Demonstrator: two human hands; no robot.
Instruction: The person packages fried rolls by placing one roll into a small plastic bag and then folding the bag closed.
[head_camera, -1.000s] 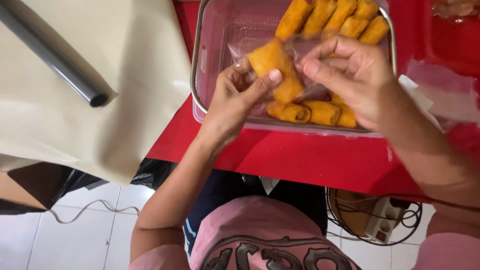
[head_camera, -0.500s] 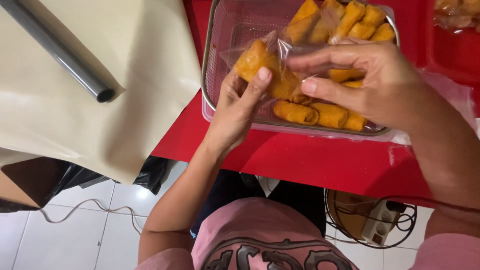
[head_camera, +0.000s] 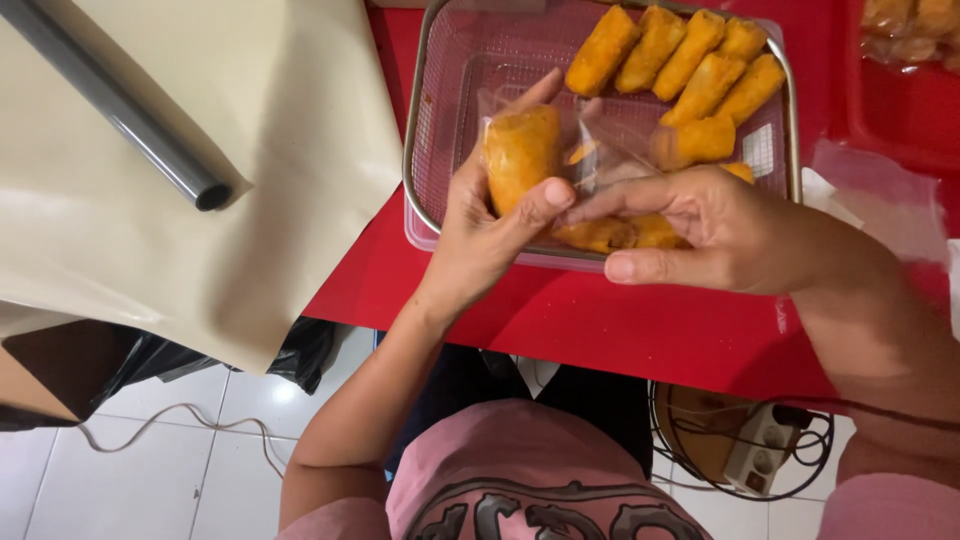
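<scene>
Your left hand (head_camera: 485, 235) holds a fried roll (head_camera: 520, 152) that sits inside a clear bag (head_camera: 590, 150). The roll stands nearly upright over the near left part of the tray (head_camera: 420, 120). Your thumb lies across the roll's lower end and your fingers wrap behind it, so the hand is closed around the roll through the plastic.

Your right hand (head_camera: 715, 230) comes in from the right, just beside the roll. Its fingertips (head_camera: 585, 205) pinch the bag's edge close to your left thumb; the other fingers are curled loosely and the thumb points left below them. The bag stretches between the two hands, wrinkled and partly open.

Under your right hand, two more rolls (head_camera: 625, 233) lie in the tray, partly hidden by your fingers. A row of rolls (head_camera: 685, 60) leans side by side along the tray's far right part, with one shorter piece (head_camera: 695, 140) just below them.

The tray is a metal mesh basket set in a clear plastic tub, and it rests on a red table (head_camera: 600, 320). To the left, a beige sheet (head_camera: 150, 220) drapes over the edge, with a grey tube (head_camera: 120, 110) lying diagonally on it. At the top right corner, bagged food (head_camera: 910, 30) sits on the table. Below the table you can see a pink shirt (head_camera: 540, 480), white floor tiles, a cable (head_camera: 170, 430) and a wire stand (head_camera: 740, 440).
</scene>
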